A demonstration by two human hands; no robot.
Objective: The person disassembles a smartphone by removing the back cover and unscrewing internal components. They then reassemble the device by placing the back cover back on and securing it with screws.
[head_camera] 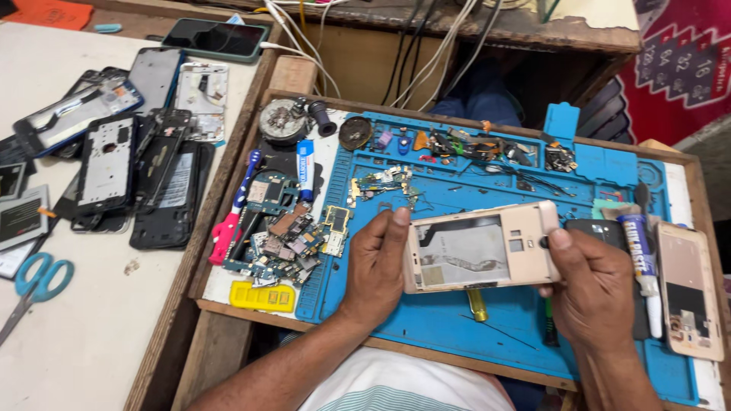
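Spread across the wooden workbench [228, 320], a blue repair mat [457, 320] is filling the middle of the frame, and over it we are holding a gold phone frame [480, 247], its hollow inside turned up toward us. Its long axis is running left to right across the picture, so each short end is meeting one hand. Our left hand [373, 266] is gripping the left end, thumb pressing on the upper corner; our right hand [594, 285] is clasping the right end, thumb resting by the camera cut-outs. Neither hand is nearer; both are sharing the hold. Beneath the frame, a yellow-handled tool [477, 304], possibly a screwdriver, is peeking out. Further left, loose circuit boards [285, 240] are lying heaped, and dismantled phones [129, 167] are crowding the upper left.
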